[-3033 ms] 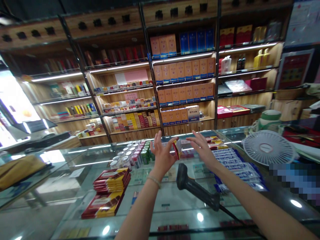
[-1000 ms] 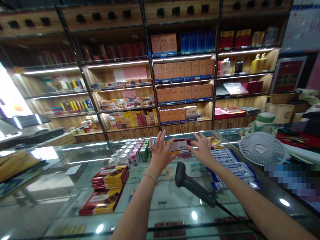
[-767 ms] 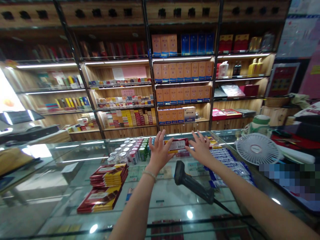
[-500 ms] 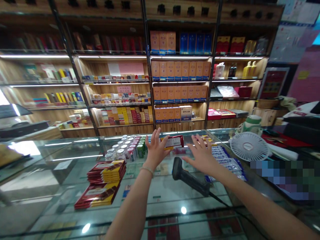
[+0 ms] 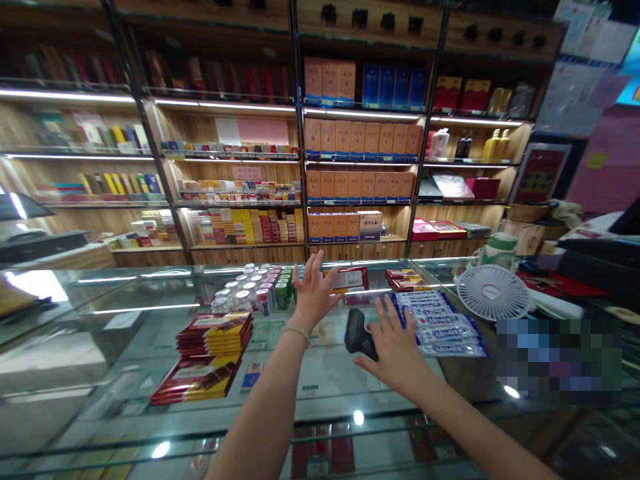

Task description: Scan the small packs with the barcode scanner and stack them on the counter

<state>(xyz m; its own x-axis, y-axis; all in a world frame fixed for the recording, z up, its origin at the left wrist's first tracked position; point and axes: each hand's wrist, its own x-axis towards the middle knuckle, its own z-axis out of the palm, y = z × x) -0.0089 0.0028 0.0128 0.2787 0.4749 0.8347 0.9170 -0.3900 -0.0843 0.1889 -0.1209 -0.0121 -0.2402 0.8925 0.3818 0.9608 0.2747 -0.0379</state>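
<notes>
My left hand (image 5: 314, 297) is open, fingers stretched up and thumb out to the right. It is at the left end of a red and yellow chocolate bar (image 5: 356, 280) that shows its barcode side; whether they touch I cannot tell. My right hand (image 5: 397, 343) is also open, spread over the handle of a black barcode scanner (image 5: 355, 332) that lies on the glass counter (image 5: 300, 427). The scanner's head shows to the left of the hand, while its handle is hidden beneath. Wrapped blue and white packets (image 5: 445, 323) lie just right of this hand.
Stacked chocolate bars (image 5: 213, 333) lie at left, with more bars (image 5: 407, 280) at the back right. Several small cans and jars (image 5: 255, 283) stand behind my left hand. A white fan (image 5: 493, 293) is at right. Stocked shelves (image 5: 360, 163) line the wall.
My right hand has moved left and down from beside the chocolate bar to over the scanner's handle. My left hand has stayed nearly still by the bar.
</notes>
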